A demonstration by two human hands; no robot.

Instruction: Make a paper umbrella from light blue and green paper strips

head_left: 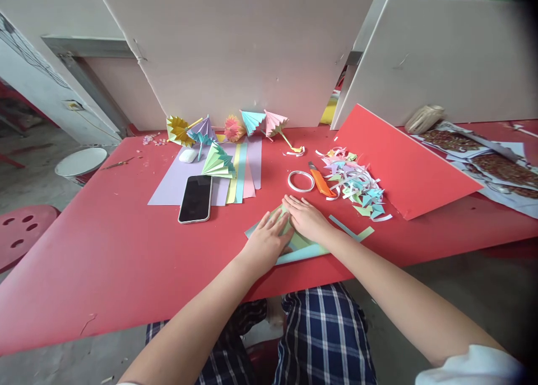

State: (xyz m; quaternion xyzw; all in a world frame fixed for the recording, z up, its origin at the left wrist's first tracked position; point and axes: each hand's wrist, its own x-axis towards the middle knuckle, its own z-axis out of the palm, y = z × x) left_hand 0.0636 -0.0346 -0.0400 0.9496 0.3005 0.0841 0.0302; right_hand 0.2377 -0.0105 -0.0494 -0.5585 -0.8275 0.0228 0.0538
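Pale green and light blue paper lies near the table's front edge, its near side curled over in a soft fold. My left hand rests on the left part of this paper, fingers stretched out and flat. Beside it, my right hand presses down near the paper's far corner with straight fingers. The fingertips of both hands are close together, and they hide much of the sheet. Just right of the paper lie cut paper strips. Beyond my right hand are a roll of white tape and an orange utility knife.
Left of my hands, a phone overlaps stacked coloured paper. Several folded paper umbrellas stand along the back. Paper scraps are heaped beside a tilted red board. White panels rise behind the table.
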